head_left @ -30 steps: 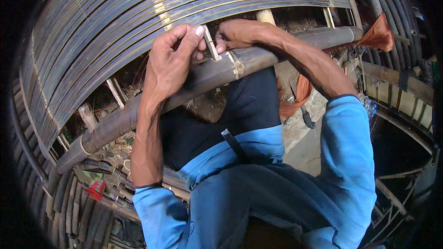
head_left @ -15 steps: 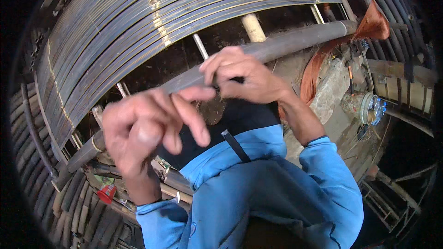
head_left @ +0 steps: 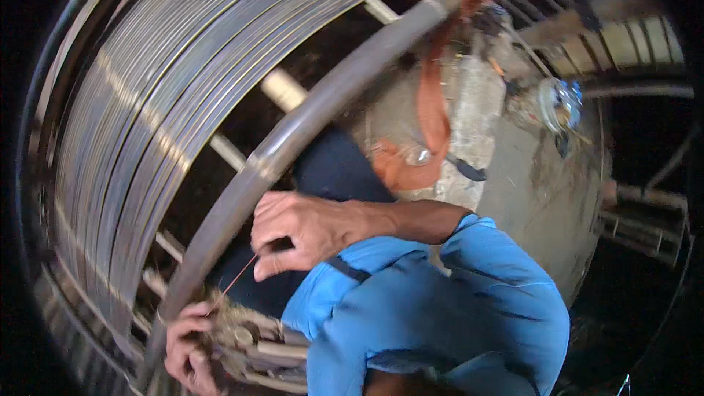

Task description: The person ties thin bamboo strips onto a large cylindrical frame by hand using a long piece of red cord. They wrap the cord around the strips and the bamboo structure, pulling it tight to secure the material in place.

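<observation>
A thin reddish thread (head_left: 237, 276) stretches slantwise between my two hands, in front of my lap. The upper end runs into my right hand (head_left: 304, 231), whose thumb and fingers are pinched together on it. Down at the lower left, beside a long grey pole (head_left: 293, 125), my left hand (head_left: 191, 348) has its curled fingertips at the thread's other end. Motion smears these fingers a little. Both thread ends are hidden within the fingers.
Beyond the pole lies a slatted platform (head_left: 176, 66). An orange-red cloth strip (head_left: 433, 110) hangs off the pole's far end to the ground. At the right stands a clear container with blue items (head_left: 561, 103). Several pole pieces (head_left: 282, 350) lie below my left hand.
My hands were close together in front of me; now the left has gone down and left, the right also left and lower. The thread shows taut between them. The view has turned.
</observation>
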`<move>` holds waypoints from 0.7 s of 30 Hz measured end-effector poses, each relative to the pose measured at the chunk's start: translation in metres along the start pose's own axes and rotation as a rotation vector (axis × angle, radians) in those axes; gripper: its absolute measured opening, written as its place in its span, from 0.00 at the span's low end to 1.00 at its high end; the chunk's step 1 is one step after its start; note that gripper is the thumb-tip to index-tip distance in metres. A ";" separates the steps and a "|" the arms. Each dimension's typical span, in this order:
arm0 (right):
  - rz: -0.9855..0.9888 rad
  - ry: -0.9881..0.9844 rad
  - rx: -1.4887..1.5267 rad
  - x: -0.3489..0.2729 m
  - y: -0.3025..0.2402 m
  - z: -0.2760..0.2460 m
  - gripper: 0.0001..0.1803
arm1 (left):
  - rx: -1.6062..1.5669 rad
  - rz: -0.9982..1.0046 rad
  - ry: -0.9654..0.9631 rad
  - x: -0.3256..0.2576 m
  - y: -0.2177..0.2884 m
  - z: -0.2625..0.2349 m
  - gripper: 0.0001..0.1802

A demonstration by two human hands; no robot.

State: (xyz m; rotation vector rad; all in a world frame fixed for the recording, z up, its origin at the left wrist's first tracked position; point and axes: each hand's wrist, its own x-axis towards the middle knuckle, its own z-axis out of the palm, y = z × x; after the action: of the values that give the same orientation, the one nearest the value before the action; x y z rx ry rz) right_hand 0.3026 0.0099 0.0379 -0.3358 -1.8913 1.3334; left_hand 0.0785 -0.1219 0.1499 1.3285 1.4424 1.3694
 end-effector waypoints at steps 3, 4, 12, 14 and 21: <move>0.084 0.273 -0.123 -0.021 0.008 -0.046 0.11 | 0.296 -0.286 -0.113 -0.014 0.008 -0.055 0.18; 0.153 0.406 -0.239 -0.032 0.022 -0.070 0.12 | 0.537 -0.395 -0.161 -0.014 0.016 -0.061 0.17; 0.516 1.378 -0.480 -0.158 0.107 -0.303 0.14 | 1.234 -0.354 -0.312 -0.001 -0.011 -0.071 0.18; 0.446 1.535 -0.686 -0.174 0.117 -0.353 0.16 | 1.153 -0.321 -0.349 0.017 -0.011 -0.050 0.18; 0.407 1.720 -0.989 -0.179 0.110 -0.437 0.21 | 0.938 -0.257 -0.473 0.063 -0.008 0.008 0.19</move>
State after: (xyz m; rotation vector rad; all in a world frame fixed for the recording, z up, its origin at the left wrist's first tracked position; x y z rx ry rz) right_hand 0.7115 0.2430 -0.0759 -1.7092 -0.7129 -0.1372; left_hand 0.0720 -0.0587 0.1499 1.7689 1.8805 0.1212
